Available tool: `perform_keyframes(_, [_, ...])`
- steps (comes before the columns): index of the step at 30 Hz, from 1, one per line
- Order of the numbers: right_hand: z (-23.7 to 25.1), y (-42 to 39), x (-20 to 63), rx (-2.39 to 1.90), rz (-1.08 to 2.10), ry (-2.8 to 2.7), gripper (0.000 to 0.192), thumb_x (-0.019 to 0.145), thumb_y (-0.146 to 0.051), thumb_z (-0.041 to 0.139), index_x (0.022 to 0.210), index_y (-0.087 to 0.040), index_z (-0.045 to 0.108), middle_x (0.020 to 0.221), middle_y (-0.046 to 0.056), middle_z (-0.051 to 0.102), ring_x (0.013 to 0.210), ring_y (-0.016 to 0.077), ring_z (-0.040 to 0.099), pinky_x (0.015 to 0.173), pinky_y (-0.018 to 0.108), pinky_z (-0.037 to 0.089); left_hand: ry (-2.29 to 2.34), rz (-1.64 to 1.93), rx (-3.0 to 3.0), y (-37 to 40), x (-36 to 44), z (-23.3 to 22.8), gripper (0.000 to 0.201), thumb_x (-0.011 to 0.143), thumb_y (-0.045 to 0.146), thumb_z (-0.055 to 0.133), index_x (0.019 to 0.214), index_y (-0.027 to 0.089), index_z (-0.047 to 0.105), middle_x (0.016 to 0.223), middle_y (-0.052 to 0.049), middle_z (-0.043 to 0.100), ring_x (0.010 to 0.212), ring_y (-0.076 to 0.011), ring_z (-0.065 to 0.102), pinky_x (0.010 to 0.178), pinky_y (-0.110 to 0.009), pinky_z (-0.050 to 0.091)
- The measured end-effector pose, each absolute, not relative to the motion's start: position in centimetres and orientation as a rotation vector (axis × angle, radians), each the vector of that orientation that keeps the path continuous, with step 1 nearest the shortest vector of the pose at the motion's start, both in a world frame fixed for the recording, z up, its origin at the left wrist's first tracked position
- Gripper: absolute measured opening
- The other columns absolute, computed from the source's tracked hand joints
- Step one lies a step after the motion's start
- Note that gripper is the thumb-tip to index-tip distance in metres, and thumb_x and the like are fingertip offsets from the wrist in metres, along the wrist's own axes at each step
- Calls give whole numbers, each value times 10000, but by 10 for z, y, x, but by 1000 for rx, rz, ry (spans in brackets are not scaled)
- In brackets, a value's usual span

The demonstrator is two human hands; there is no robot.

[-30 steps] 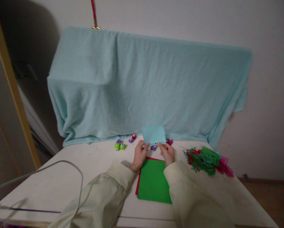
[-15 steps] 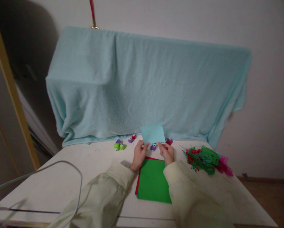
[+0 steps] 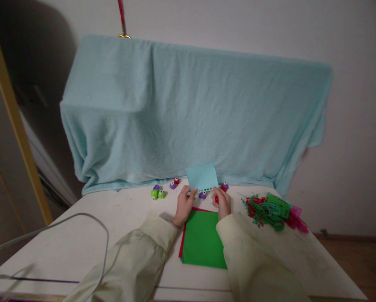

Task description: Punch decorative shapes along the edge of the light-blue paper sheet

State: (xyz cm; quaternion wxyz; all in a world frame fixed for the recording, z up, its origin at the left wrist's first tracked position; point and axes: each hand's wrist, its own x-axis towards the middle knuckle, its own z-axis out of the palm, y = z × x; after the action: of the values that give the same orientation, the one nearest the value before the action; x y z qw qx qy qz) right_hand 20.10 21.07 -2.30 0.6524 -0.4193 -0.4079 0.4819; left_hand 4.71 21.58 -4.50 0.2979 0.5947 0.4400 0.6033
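Note:
My left hand (image 3: 184,204) pinches the lower left corner of a light blue paper sheet (image 3: 202,176), held upright above the white table (image 3: 128,226). A row of small punched holes runs along the sheet's bottom edge. My right hand (image 3: 222,202) is at the sheet's lower right corner and grips a small red punch (image 3: 217,200), mostly hidden by the fingers. A purple punch (image 3: 202,195) lies just under the sheet, between my hands. Below my hands lies a stack of coloured paper with a green sheet (image 3: 203,239) on top and a red one under it.
Small punches lie along the back: green (image 3: 158,193), purple (image 3: 173,185), red (image 3: 176,181), and one at the right (image 3: 225,186). A pile of punched paper scraps (image 3: 274,211) sits to the right. A light blue towel (image 3: 194,113) drapes behind. A grey cable (image 3: 81,222) crosses the left.
My right hand has slipped down a little from the sheet's edge and the red punch now shows in its fingers. The left hand and the sheet have barely moved.

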Motion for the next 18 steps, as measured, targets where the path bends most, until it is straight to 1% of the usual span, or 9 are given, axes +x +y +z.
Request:
perform_keyframes(7, [-24,211,199,-930,1116,-942,308,699,-430,682,688,-195,483,444,-91,410,350,38,242,358,205,115,1171,1596,1602,218,46,-47,293,877,449,514,876,185,641,914,-46,581,824,-168,559,650,-250,479])
perform_keyframes(13, [-25,212,199,-963,1139,-977,298,673,-422,686,774,-193,525,446,-101,406,353,38,233,360,193,119,1185,1596,1604,218,46,-49,302,876,456,513,868,180,636,909,-45,589,831,-168,560,650,-247,475])
perform_keyframes(18, [-25,212,198,-962,1155,-972,280,661,-400,693,769,-193,537,451,-94,424,358,40,241,360,190,128,1185,1588,1607,218,46,-48,302,874,462,513,865,185,634,904,-42,591,823,-168,563,649,-245,474])
